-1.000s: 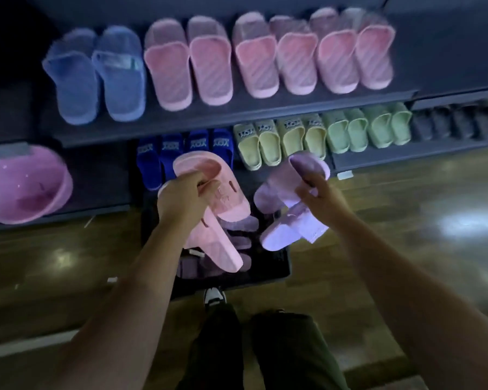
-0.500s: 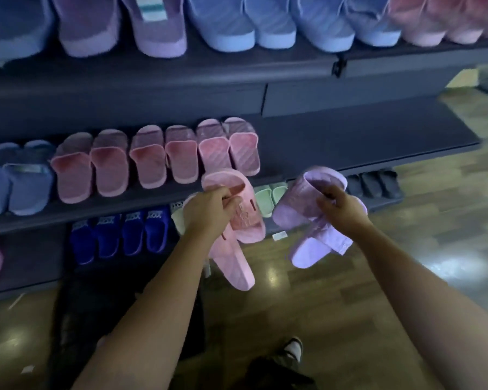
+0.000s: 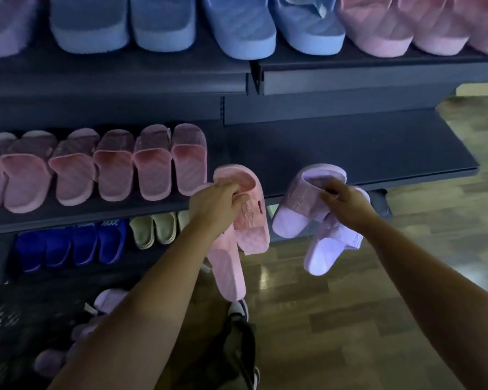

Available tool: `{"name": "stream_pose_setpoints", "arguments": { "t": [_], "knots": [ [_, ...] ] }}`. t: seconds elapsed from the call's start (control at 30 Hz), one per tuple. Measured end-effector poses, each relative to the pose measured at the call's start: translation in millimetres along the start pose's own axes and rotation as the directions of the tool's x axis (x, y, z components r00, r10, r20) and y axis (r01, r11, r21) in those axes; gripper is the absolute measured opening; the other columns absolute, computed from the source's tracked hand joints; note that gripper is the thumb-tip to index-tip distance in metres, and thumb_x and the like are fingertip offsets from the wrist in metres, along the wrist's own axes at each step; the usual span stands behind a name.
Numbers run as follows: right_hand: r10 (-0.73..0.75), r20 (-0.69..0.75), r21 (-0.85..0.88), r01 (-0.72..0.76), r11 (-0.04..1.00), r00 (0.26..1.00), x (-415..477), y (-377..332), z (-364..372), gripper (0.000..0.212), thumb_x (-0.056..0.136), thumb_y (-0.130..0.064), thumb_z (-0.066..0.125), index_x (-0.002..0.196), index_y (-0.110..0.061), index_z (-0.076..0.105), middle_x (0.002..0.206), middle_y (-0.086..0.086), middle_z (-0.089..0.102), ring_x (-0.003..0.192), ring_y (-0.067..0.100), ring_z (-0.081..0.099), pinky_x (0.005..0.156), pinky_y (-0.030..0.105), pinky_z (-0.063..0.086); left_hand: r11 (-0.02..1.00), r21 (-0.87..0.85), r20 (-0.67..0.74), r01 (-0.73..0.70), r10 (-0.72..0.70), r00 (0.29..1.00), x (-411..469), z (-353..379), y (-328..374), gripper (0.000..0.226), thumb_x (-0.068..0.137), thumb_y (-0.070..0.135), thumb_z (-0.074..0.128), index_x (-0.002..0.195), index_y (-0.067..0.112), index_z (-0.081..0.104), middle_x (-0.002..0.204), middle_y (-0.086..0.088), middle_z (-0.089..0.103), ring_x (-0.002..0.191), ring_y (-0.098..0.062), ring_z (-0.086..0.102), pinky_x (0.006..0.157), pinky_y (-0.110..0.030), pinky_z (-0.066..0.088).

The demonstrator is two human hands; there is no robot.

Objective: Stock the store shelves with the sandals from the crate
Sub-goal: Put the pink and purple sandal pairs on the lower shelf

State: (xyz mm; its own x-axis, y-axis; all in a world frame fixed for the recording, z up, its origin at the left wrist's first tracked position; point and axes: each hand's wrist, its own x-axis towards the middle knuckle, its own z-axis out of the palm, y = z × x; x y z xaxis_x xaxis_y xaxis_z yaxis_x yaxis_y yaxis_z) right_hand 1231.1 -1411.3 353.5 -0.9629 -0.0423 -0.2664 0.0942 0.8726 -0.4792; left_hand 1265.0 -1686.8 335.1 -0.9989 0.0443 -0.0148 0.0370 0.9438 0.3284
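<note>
Two pairs of sandals are held in the air in front of the middle shelf (image 3: 350,147). The left grip (image 3: 213,205) is clamped on the pink pair (image 3: 238,235), with fingers curled into the strap of the upper sandal while the other sandal hangs below it. The right grip (image 3: 347,204) is clamped on the lilac pair (image 3: 313,240), with fingers hooked over a strap and the two sandals crossing each other. Both pairs are near the shelf's front edge, just right of a pink row (image 3: 96,167) standing on its left part. Above, the top shelf (image 3: 124,77) carries blue sandals (image 3: 166,23) and, to their right, pink sandals (image 3: 392,32). Below the middle shelf stand dark blue sandals (image 3: 68,246) and, beside them, pale sandals (image 3: 152,229). At lower left, the dark crate (image 3: 9,327) holds more lilac sandals (image 3: 107,301). The floor (image 3: 350,319) is wood.
</note>
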Motion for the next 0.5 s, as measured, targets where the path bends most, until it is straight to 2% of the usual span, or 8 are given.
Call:
{"name": "stream_pose_setpoints", "arguments": {
  "t": [0.1, 0.2, 0.33, 0.37, 0.4, 0.43, 0.5],
  "knots": [
    [-0.055, -0.007, -0.044, 0.055, 0.998, 0.998, 41, 12, -12, 0.027, 0.098, -0.022, 0.046, 0.119, -0.012, 0.059, 0.105, 0.019, 0.067, 0.094, 0.033, 0.062, 0.080, 0.036, 0.046, 0.998, 0.062, -0.002, -0.013, 0.013, 1.000, 42, 13, 5, 0.033, 0.096, 0.049, 0.038, 0.098, 0.024, 0.060, 0.094, 0.000, 0.069, 0.086, -0.023, 0.063, 0.064, -0.028, 0.042],
    [-0.104, -0.011, -0.092, 0.102, 0.991, 0.995, 81, 19, -21, 0.032, 0.097, -0.021, 0.042, 0.125, -0.019, 0.058, 0.108, 0.012, 0.068, 0.095, 0.031, 0.062, 0.086, 0.040, 0.049, 0.993, 0.116, 0.023, -0.013, 0.011, 1.000, 86, 25, 9, 0.036, 0.097, 0.050, 0.034, 0.106, 0.026, 0.060, 0.103, -0.004, 0.068, 0.094, -0.026, 0.062, 0.066, -0.029, 0.038],
    [0.028, 0.077, -0.262, -0.007, 0.965, 0.997, 153, 41, -22, 0.039, 0.099, -0.025, 0.037, 0.129, -0.007, 0.055, 0.124, 0.020, 0.061, 0.114, 0.036, 0.055, 0.098, 0.044, 0.042, 0.990, 0.139, 0.055, 0.028, -0.036, 0.998, 148, 35, 17, 0.038, 0.098, 0.048, 0.033, 0.109, 0.026, 0.061, 0.108, -0.006, 0.066, 0.096, -0.028, 0.062, 0.071, -0.030, 0.039],
    [0.030, 0.144, -0.249, 0.006, 0.968, 0.989, 167, 41, -24, 0.042, 0.100, -0.028, 0.034, 0.132, -0.007, 0.052, 0.131, 0.018, 0.057, 0.122, 0.033, 0.051, 0.103, 0.043, 0.038, 0.989, 0.145, 0.033, 0.007, -0.012, 0.999, 161, 37, 19, 0.038, 0.098, 0.048, 0.034, 0.109, 0.026, 0.062, 0.107, -0.005, 0.067, 0.095, -0.027, 0.062, 0.070, -0.028, 0.038],
    [-0.046, 0.145, -0.250, 0.082, 0.965, 0.988, 182, 44, -26, 0.043, 0.101, -0.029, 0.032, 0.134, -0.008, 0.050, 0.137, 0.015, 0.054, 0.128, 0.031, 0.047, 0.105, 0.042, 0.036, 0.990, 0.144, 0.011, -0.012, 0.011, 1.000, 175, 40, 21, 0.039, 0.097, 0.049, 0.035, 0.110, 0.026, 0.063, 0.107, -0.006, 0.068, 0.096, -0.027, 0.063, 0.070, -0.028, 0.039],
    [-0.071, 0.087, -0.224, 0.089, 0.971, 0.994, 197, 49, -27, 0.042, 0.102, -0.031, 0.031, 0.133, -0.009, 0.050, 0.137, 0.015, 0.054, 0.129, 0.030, 0.047, 0.105, 0.043, 0.037, 0.991, 0.131, 0.003, -0.022, 0.021, 1.000, 188, 42, 22, 0.042, 0.096, 0.052, 0.036, 0.114, 0.026, 0.063, 0.109, -0.007, 0.068, 0.097, -0.028, 0.062, 0.072, -0.028, 0.040],
    [-0.081, 0.060, -0.238, 0.093, 0.967, 0.995, 217, 48, -29, 0.042, 0.101, -0.036, 0.037, 0.127, -0.011, 0.057, 0.126, 0.018, 0.061, 0.118, 0.035, 0.055, 0.100, 0.047, 0.042, 0.996, 0.093, 0.025, -0.010, 0.008, 1.000, 212, 48, 22, 0.049, 0.094, 0.058, 0.036, 0.120, 0.025, 0.062, 0.113, -0.007, 0.067, 0.102, -0.027, 0.061, 0.076, -0.026, 0.040]
  ]
}}
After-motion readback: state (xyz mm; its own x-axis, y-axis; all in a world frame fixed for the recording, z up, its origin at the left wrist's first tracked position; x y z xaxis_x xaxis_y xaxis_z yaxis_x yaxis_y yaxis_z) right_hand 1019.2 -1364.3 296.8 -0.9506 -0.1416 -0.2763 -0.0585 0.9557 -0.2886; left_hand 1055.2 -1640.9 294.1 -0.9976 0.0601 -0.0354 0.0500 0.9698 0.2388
